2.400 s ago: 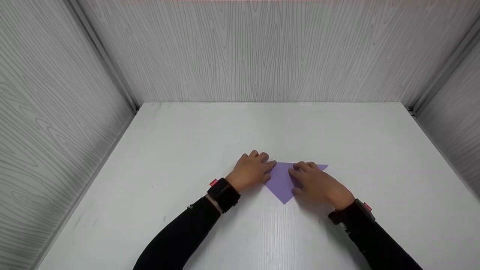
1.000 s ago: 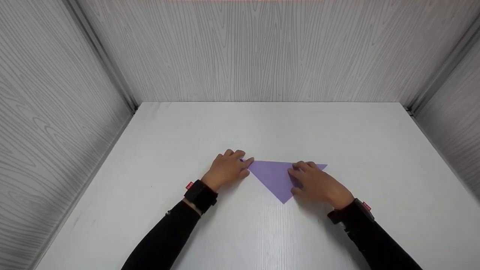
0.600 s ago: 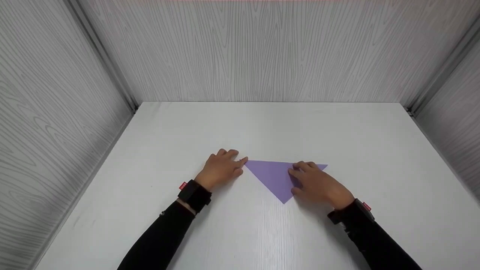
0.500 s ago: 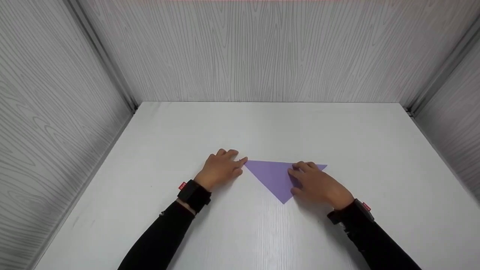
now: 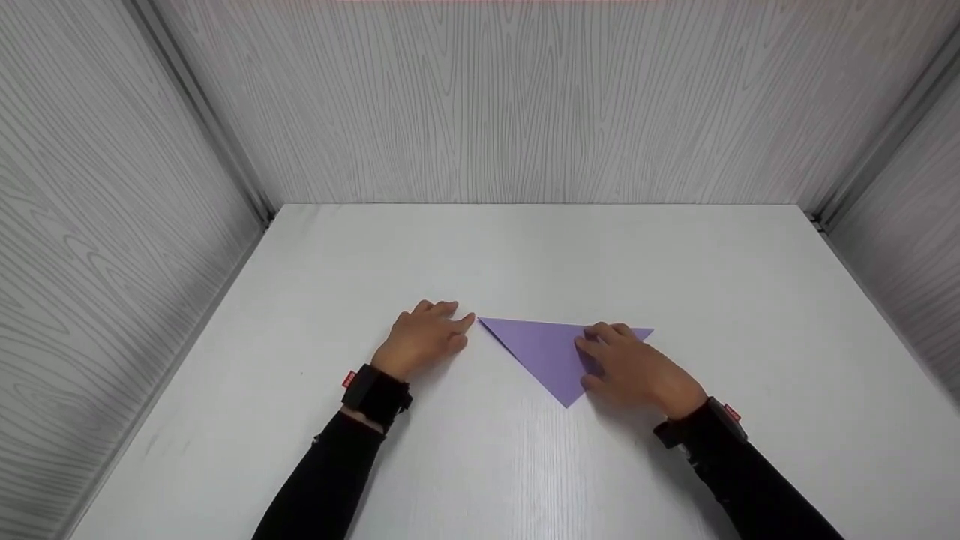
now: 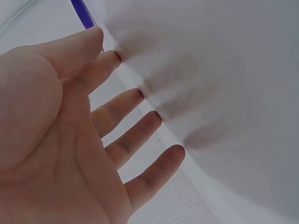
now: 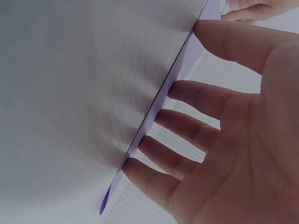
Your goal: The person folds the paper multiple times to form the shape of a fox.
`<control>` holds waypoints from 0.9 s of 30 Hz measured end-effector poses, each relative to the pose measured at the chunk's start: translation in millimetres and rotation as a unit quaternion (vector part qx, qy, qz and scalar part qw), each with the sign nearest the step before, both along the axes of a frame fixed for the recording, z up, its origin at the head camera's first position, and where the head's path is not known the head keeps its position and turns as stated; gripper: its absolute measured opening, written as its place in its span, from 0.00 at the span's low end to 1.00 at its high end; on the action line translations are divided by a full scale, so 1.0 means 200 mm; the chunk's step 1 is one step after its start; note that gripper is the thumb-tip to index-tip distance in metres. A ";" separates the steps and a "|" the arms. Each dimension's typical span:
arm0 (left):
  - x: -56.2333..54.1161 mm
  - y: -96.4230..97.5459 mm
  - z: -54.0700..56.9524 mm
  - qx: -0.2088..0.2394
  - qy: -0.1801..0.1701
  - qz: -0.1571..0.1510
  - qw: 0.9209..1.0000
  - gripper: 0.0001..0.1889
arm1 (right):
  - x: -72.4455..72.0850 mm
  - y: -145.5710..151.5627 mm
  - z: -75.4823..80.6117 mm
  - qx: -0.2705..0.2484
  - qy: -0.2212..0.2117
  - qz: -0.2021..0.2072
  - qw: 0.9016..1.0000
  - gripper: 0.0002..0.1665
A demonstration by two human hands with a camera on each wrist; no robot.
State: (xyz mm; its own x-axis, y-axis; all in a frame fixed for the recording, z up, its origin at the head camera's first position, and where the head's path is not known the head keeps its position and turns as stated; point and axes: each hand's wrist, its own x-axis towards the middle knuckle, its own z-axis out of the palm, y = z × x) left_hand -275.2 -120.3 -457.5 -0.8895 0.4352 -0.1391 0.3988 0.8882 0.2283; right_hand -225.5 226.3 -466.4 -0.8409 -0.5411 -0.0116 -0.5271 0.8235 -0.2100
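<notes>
A purple sheet of paper (image 5: 536, 352), folded into a triangle, lies on the table with one corner pointing toward the person. Its long edge runs across the far side, and the layers part slightly along the lower left edge. Spread fingertips of the right hand (image 5: 637, 371) press on the paper's right part, covering some of it. Just beyond the left corner, the left hand (image 5: 424, 337) rests its fingertips on the table, index fingertip right at that corner. Both palms show in the wrist views, where the left hand (image 6: 70, 116) and right hand (image 7: 224, 130) have extended fingers.
The white table (image 5: 480, 255) meets a grey wood-grain panel (image 5: 480, 105) at the back. Similar side panels (image 5: 97, 247) stand at left and right. Both wrists wear black straps (image 5: 375, 394) over black sleeves.
The left hand has slid leftward along the far edge, off the left corner, uncovering that part of the paper. There the layers now part slightly. The right hand has stayed in place.
</notes>
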 end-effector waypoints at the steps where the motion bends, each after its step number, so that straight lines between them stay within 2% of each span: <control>1: 0.00 0.00 0.01 -0.002 -0.011 0.003 1.000 0.26 | 0.00 0.00 0.00 0.000 -0.002 -0.001 1.000 0.33; 6: -0.03 0.01 0.05 -0.025 -0.054 0.001 0.998 0.30 | 0.00 0.01 -0.01 -0.008 0.007 0.009 1.000 0.32; 8: -0.03 0.02 0.06 -0.020 -0.054 0.005 0.998 0.31 | 0.00 0.01 -0.02 -0.012 0.013 0.013 1.000 0.31; 12: -0.02 0.06 0.07 0.017 -0.031 0.019 0.999 0.31 | 0.00 0.01 -0.02 -0.012 0.012 0.013 1.000 0.31; 19: -0.03 0.19 0.08 0.048 0.036 -0.010 0.998 0.26 | 0.00 0.00 -0.01 -0.013 0.005 0.007 1.000 0.32; 27: -0.04 0.36 0.07 0.026 0.049 -0.033 0.998 0.23 | 0.00 0.00 -0.01 -0.004 0.008 0.003 1.000 0.32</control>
